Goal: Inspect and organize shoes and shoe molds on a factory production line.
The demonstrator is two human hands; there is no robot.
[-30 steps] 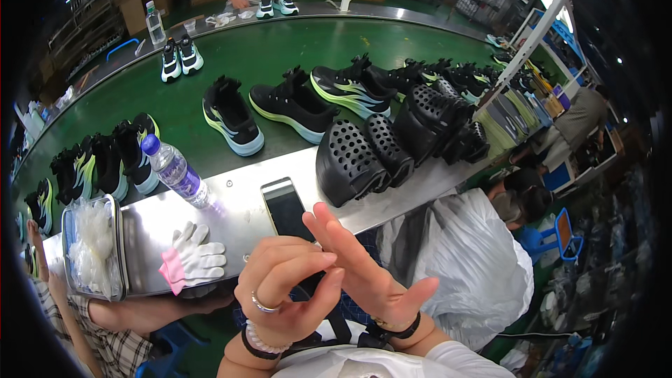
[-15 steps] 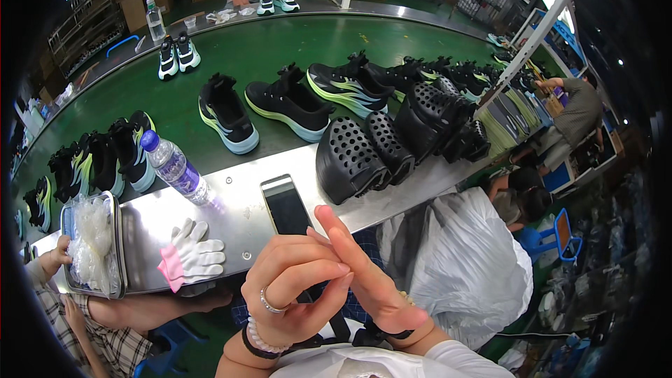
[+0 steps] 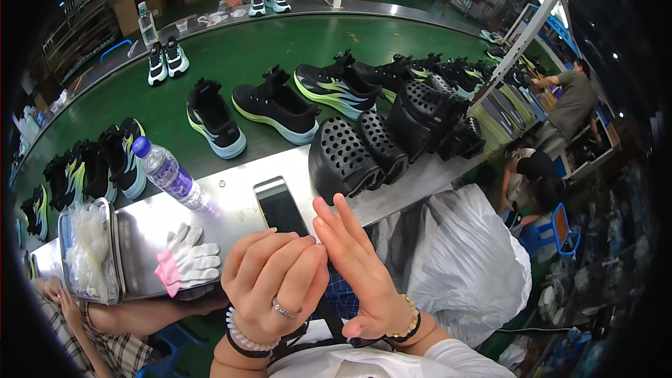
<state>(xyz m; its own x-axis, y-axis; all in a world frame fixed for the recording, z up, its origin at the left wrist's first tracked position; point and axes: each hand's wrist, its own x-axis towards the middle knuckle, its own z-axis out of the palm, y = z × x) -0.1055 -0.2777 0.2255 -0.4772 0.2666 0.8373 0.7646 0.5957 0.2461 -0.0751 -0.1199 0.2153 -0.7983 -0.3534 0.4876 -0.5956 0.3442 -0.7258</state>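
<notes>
In front of my body, both hands are raised close together. My left hand [image 3: 274, 276], with a ring on one finger, has its fingers curled, and their tips rest against the fingers of my right hand. Whether anything small is pinched there is hidden. My right hand [image 3: 358, 273] is open, its fingers stretched out and slightly apart. Just beyond them, a phone [image 3: 280, 204] with a dark screen lies on the metal ledge [image 3: 238, 220]. White gloves [image 3: 192, 257] with a pink cuff lie left of my left hand.
Left along the ledge stand a purple-labelled bottle [image 3: 168, 175] and a tray holding clear plastic bags [image 3: 91, 245]. Black perforated clogs [image 3: 343, 157] line its right side. Black sneakers [image 3: 276, 108] stand on the green belt [image 3: 231, 52]. A large white plastic bag [image 3: 469, 259] bulges at right.
My left hand has shifted slightly left and turned, its fingers curling more. My right hand's fingers have spread a little. A co-worker's hand at lower left has come off the tray.
</notes>
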